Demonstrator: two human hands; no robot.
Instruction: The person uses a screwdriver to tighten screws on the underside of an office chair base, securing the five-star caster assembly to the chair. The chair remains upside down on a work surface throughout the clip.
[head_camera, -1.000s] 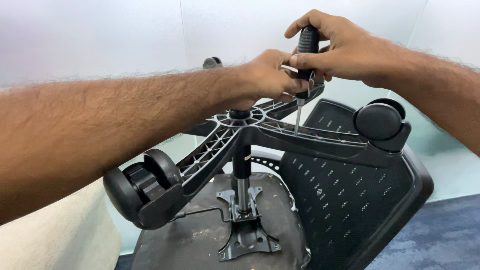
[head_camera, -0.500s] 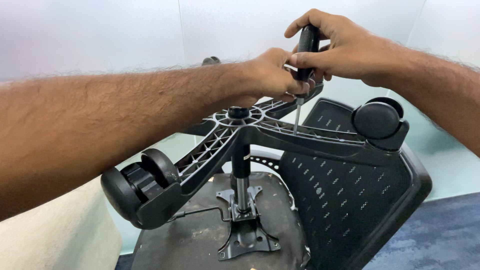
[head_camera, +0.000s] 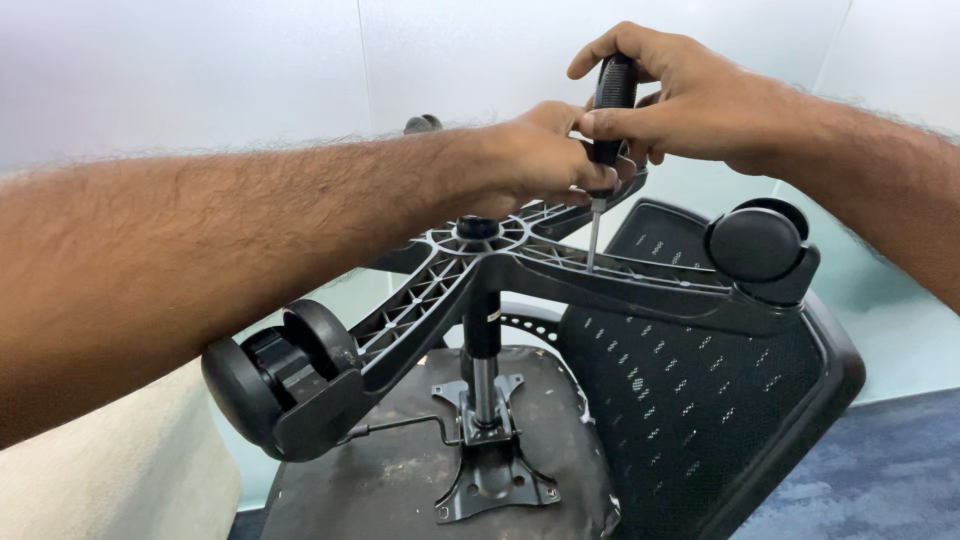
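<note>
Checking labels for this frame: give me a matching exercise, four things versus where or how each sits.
Things:
1. screwdriver
2. right-side caster
3. left-side caster
4. mounting plate

Places or states:
A. bolted on the seat underside, at the foot of the column
B. near end of the base arm, lower left
C. upright, held by both hands, tip in a base arm
D. above the mesh backrest

Pairs: 1-C, 2-D, 3-B, 4-A

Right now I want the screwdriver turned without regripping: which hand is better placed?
Probably the right hand: it wraps the screwdriver handle from above. The left hand only pinches near the shaft, steadying it over the chair base.
</note>
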